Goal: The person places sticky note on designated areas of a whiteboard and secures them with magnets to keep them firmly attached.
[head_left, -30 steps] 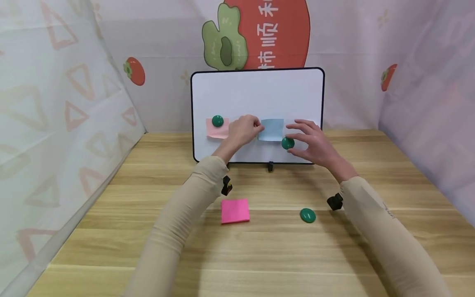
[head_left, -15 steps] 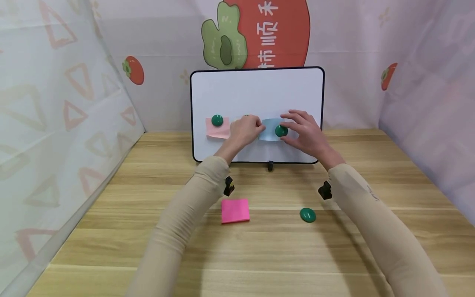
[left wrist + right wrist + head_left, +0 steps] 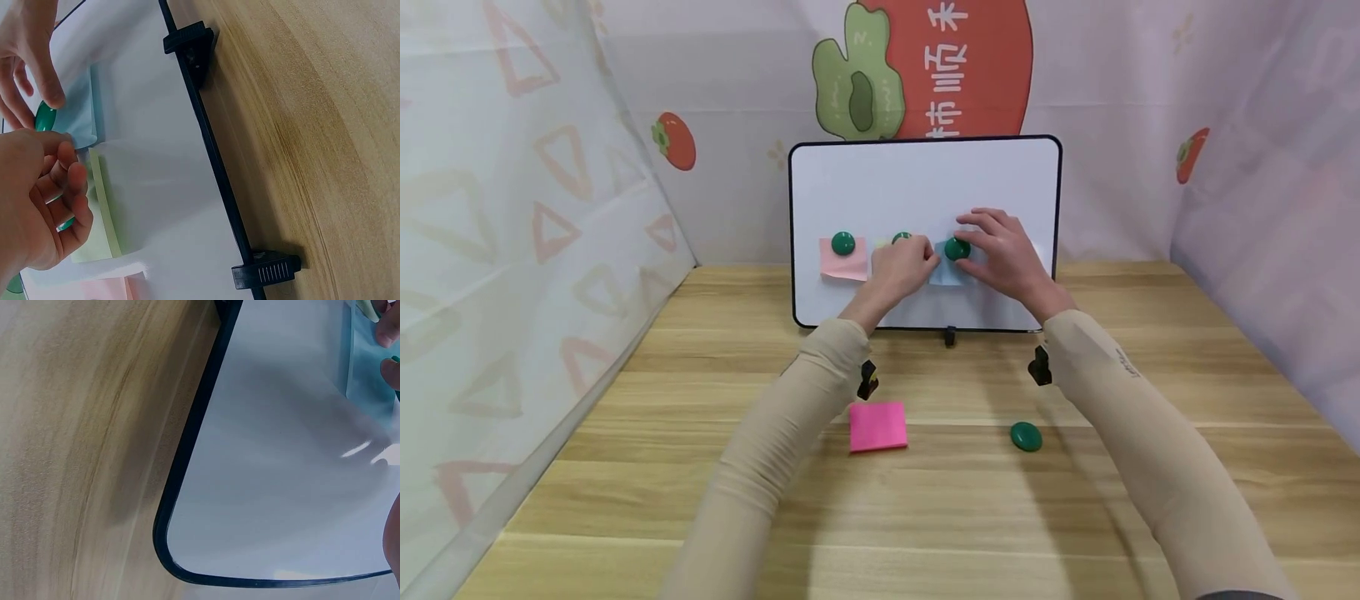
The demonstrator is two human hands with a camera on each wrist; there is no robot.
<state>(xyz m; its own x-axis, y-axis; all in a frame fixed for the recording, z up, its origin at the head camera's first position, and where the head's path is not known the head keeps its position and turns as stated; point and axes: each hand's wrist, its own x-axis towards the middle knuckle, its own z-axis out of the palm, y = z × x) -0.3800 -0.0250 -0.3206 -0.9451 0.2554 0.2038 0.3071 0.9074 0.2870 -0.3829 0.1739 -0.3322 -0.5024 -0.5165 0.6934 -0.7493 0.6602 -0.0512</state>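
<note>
My right hand point(image 3: 1006, 258) holds a green round magnet point(image 3: 957, 248) between thumb and fingers, over the upper part of a blue sticky note point(image 3: 946, 277) on the whiteboard point(image 3: 865, 183). At that note's left edge, my left hand point(image 3: 899, 273) pinches the paper with thumb and forefinger, its other fingers curled. In the left wrist view, the held magnet point(image 3: 45, 117) lies close to the left fingertips. A pale green sticky note point(image 3: 100, 234) sits behind my left hand, with another green magnet point(image 3: 902, 237) partly hidden. To the left, a pink sticky note point(image 3: 844, 267) hangs under a green magnet point(image 3: 843, 242).
On the wooden table point(image 3: 955, 517) lie a bright pink sticky-note pad point(image 3: 878, 427) and a loose green magnet point(image 3: 1026, 436). The whiteboard stands on black clip feet point(image 3: 265, 272) near the back curtain point(image 3: 1112, 167).
My right hand has moved left and up with the magnet, from the blue note's lower right corner to its upper part. My left hand has stayed at the note's left edge.
</note>
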